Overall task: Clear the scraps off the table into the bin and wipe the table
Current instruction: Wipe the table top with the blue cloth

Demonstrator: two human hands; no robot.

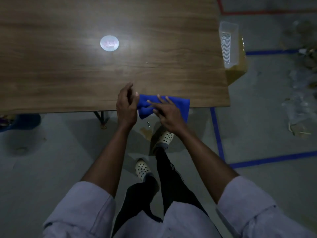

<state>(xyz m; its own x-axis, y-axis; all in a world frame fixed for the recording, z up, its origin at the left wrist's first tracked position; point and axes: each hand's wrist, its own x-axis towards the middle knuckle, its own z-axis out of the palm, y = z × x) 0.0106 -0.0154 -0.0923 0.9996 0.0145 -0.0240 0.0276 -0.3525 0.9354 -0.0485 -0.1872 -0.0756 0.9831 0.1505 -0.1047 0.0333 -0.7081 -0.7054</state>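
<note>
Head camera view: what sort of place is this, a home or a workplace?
Probably a workshop or warehouse-like space: bare grey floor marked with blue tape lines, a plain wooden table, and scraps heaped beside it.

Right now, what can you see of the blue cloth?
The cloth is bright blue, soft and fuzzy-looking, like microfibre, bunched into a rough folded band. It lies across the near edge of the table, its lower part hanging over the edge. The left hand appears to grip its left end with curled fingers; the right hand rests on top, fingers spread and straight. Nothing else touches it.
</note>
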